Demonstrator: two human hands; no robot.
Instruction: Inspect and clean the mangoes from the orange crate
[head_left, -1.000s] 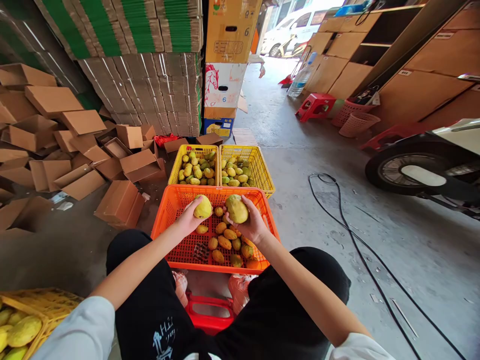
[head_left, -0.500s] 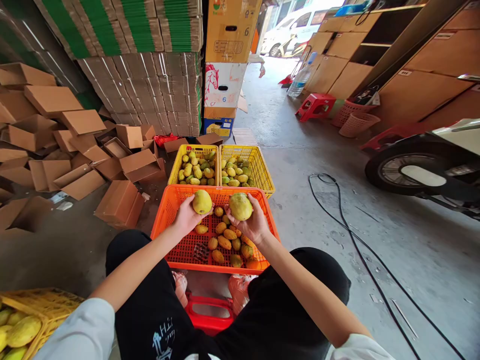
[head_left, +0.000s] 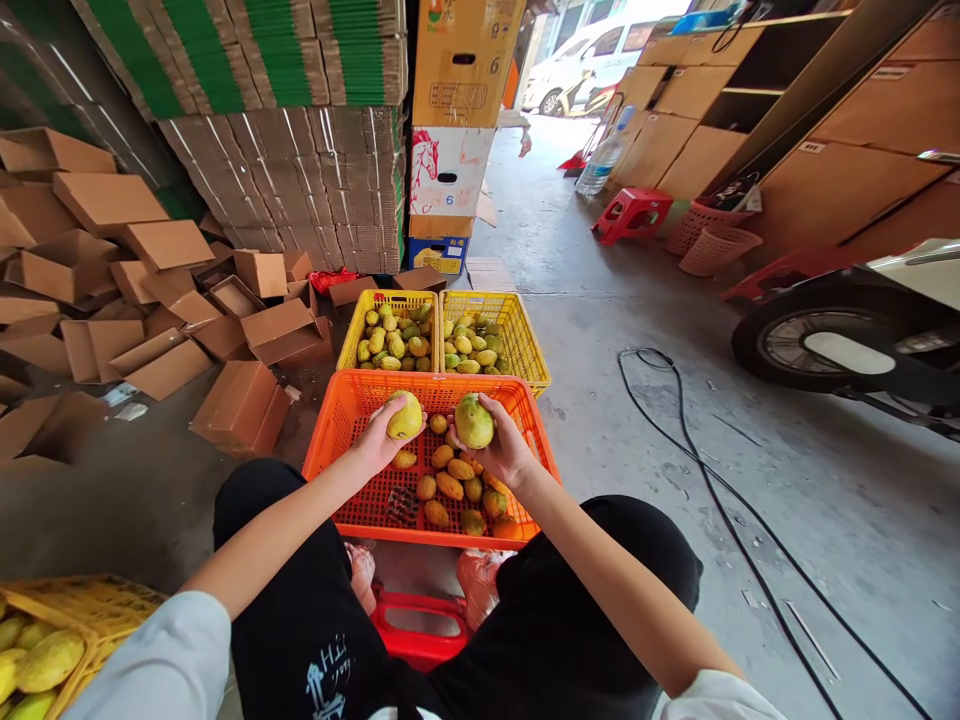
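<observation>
In my left hand (head_left: 372, 446) is a yellow papaya (head_left: 405, 416), my fingers wrapped round its side. My right hand (head_left: 504, 446) grips a second, greener papaya (head_left: 475, 421), its rounded end turned up towards me. Both fruits are held a little apart over an orange plastic crate (head_left: 324, 440) between my knees. Several smaller orange-yellow papayas (head_left: 449, 486) lie in that crate, mostly on its right side. One more lies below my left hand.
Two yellow crates (head_left: 537, 345) of yellow-green papayas adjoin the far side. Another yellow crate (head_left: 112, 610) of fruit is at lower left. Cardboard boxes (head_left: 236, 410) litter the left floor. A black cable (head_left: 694, 450) and a motorbike wheel (head_left: 817, 340) are on the right.
Both hands turned the papayas to show other sides, tilting them up and then back. They stayed over the orange crate, and both fruits are still held.
</observation>
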